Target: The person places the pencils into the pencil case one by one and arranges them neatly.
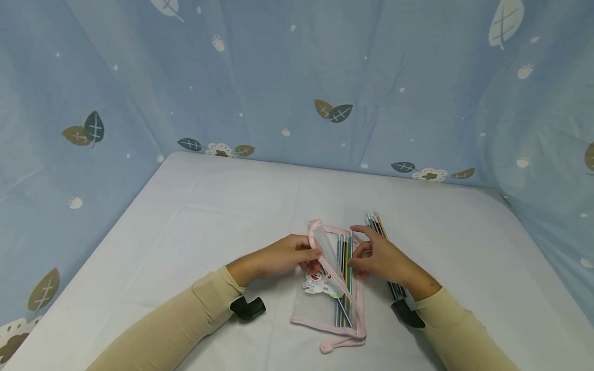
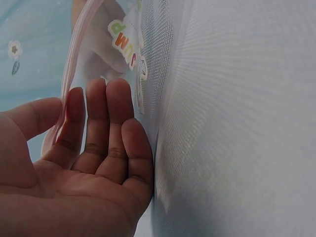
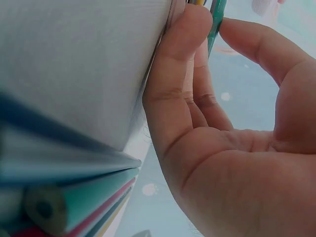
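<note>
A mesh zip pouch (image 1: 308, 306) with pink edging and a cartoon print lies on the table, its upper side lifted open. My left hand (image 1: 290, 253) pinches the pouch's pink rim between thumb and index finger; the other fingers reach inside the opening, as the left wrist view shows. Several striped pencils (image 1: 342, 257) lie in the pouch. At their right side my right hand (image 1: 382, 260) pinches a green pencil (image 3: 217, 17) between thumb and fingertips. More pencils (image 1: 377, 224) lie in a bundle on the table, partly hidden under the right hand and wrist.
The white-covered table (image 1: 223, 206) meets blue leaf-patterned cloth (image 1: 269, 77) at the back and sides. A pink zip pull (image 1: 327, 348) trails from the pouch's near corner. Black wrist mounts (image 1: 248, 308) sit at both sleeves.
</note>
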`<state>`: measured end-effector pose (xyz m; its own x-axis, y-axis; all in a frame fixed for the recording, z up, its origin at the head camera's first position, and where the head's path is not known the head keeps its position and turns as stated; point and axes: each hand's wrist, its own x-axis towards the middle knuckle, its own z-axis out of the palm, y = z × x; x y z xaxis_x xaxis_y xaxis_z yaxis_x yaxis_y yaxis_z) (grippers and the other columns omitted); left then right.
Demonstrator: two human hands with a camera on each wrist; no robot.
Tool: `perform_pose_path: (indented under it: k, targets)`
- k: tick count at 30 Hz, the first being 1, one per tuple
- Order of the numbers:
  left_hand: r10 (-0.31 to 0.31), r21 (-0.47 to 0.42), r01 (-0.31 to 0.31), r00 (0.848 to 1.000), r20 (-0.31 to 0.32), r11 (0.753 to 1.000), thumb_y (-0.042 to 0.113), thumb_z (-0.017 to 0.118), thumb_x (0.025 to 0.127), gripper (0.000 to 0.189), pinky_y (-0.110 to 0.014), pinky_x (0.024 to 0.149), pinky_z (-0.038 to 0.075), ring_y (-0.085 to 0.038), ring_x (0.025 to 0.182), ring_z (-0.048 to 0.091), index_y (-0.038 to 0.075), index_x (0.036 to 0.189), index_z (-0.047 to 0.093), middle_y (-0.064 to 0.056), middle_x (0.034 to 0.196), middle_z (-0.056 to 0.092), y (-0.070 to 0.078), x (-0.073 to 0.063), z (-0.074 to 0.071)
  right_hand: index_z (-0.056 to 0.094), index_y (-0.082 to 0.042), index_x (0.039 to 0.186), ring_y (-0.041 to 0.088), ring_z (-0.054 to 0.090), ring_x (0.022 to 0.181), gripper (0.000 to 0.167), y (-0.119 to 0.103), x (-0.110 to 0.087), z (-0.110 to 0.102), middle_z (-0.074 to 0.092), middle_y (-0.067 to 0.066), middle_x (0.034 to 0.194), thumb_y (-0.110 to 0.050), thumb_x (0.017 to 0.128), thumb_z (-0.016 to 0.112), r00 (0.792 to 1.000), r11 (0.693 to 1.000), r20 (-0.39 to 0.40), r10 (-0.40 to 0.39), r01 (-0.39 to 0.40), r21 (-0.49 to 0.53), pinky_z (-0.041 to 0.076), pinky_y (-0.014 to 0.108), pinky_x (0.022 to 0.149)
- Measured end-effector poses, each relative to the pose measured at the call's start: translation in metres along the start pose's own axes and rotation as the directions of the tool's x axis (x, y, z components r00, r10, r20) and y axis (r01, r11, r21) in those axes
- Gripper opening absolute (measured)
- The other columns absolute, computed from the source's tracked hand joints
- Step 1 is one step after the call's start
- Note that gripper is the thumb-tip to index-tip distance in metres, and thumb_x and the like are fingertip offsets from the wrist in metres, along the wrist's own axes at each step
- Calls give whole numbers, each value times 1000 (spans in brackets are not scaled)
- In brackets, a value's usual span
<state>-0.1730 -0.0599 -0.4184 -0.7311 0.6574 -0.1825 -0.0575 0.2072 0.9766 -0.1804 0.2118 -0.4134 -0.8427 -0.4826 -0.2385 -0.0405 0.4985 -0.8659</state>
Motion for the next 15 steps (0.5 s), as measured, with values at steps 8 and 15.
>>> perform_pose_path:
  k: [8,15]
  targets:
    - [18,8,-18,1000,7,1000,20,51,105,27,-29,81,53,-11,82,63,-4,104,64,-10,91,71,0,0,0,25,1,153,23,67,70,81,-1,1,0,70,9,87,-11,89,73,1000,998,-11,18,-19,-59,56,34,63]
    - [33,9,-33,999,12,999,19,51,105,27,-29,80,53,-11,81,63,-5,103,63,-15,92,71,0,-1,0,27,8,152,20,66,67,81,-1,2,1,70,8,83,-10,89,74,1000,994,-8,-11,10,-108,56,31,61]
